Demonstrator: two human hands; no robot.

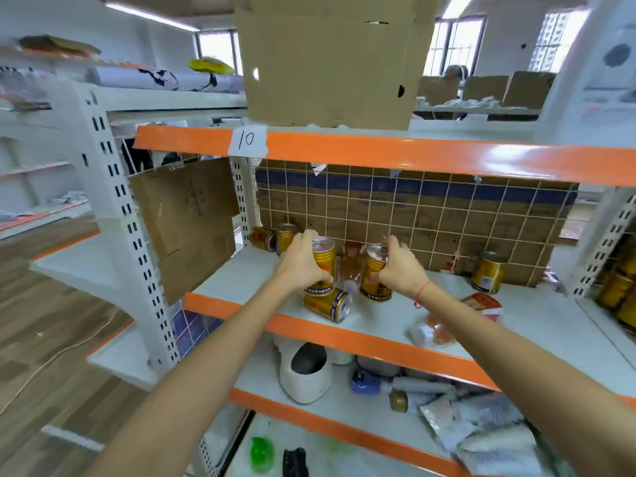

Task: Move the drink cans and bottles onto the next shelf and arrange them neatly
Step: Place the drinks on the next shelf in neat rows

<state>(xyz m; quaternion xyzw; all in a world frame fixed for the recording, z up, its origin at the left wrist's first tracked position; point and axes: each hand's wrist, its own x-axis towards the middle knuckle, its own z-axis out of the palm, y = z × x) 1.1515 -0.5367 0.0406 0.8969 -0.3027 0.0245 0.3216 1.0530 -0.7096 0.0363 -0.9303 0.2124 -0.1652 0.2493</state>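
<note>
Clearly the job is at an early stage, judging by how much is scattered on the white shelf point(378, 318) under the orange rail labelled 10. The left hand point(303, 261) has its fingers curled round an upright gold can point(322, 266), and the right hand point(401, 266) grips a 2nd gold can point(375, 275) that tilts slightly; both cans stand near the middle of the shelf, close together, with a clear bottle with a red label point(352, 265) between and behind them. Whether either can is lifted off the board or resting on it I cannot tell. Just below the left-hand can, touching or nearly so, a 3rd gold can point(328, 304) lies on its side near the front edge. At the back left, 2 more cans point(273, 237) sit against the wire grid point(413, 215), 1 lying and 1 upright. Toward the right, 1 can point(488, 271) stands alone by the grid, and a bottle point(447, 321) lies on its side near the front, partly hidden by the right forearm. More gold cans point(619, 290) show in the neighbouring bay at the far right, which may be the target shelf; how tidy they are is hard to tell. So at least 6 cans and 2 bottles look unmoved.
</note>
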